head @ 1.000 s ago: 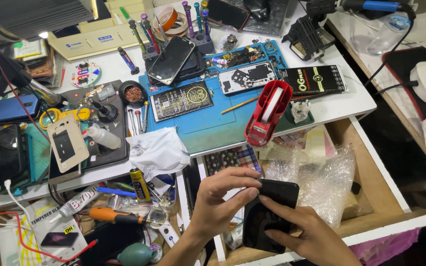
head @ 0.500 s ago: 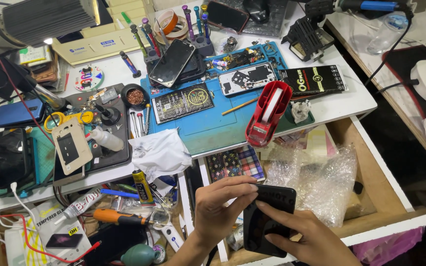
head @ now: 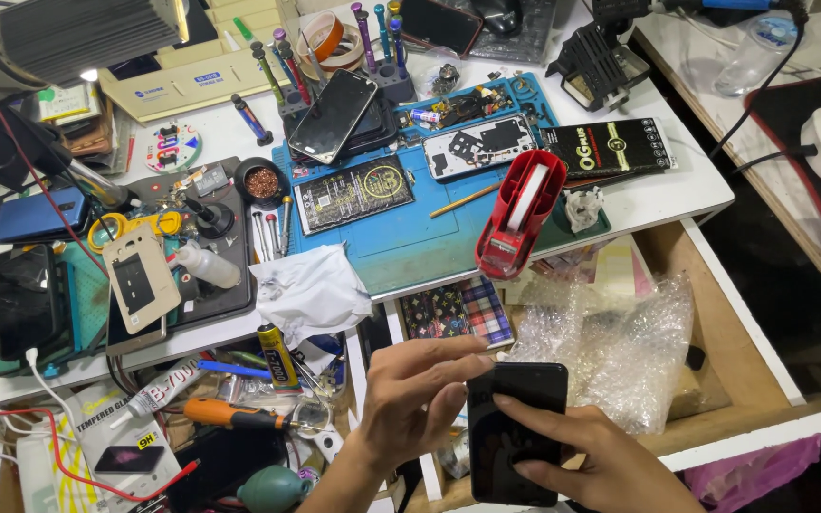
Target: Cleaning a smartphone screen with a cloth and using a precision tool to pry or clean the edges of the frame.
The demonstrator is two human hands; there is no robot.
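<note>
The right hand (head: 591, 461) cups a black smartphone (head: 515, 432) from below and from its right edge, the fingers (head: 548, 418) curled over the dark glass and closed around the body, so the phone sits tilted in its grasp above the open wooden drawer (head: 715, 342). The left hand (head: 410, 399) comes in from the phone's other side, its fingers half bent and held fairly close together; the fingertips (head: 475, 361) press on the upper left corner of the phone, while the thumb lies out of sight behind the hand, so how far it closes cannot be told.

Just beyond the right hand, a crumpled sheet of clear bubble wrap (head: 620, 342) lies in the drawer, reaching close to the phone's top edge. Just beyond the left hand sits a patterned phone case (head: 458, 309) with checks and dark print. To the left of the left hand lie a yellow-and-black glue tube (head: 277, 353) and an orange-handled screwdriver (head: 230, 414). Farther away from both hands, on the white bench, a blue work mat (head: 401, 252) carries a red tape dispenser (head: 520, 214), and a crumpled white cloth (head: 311, 290) hangs over the mat's near edge.
</note>
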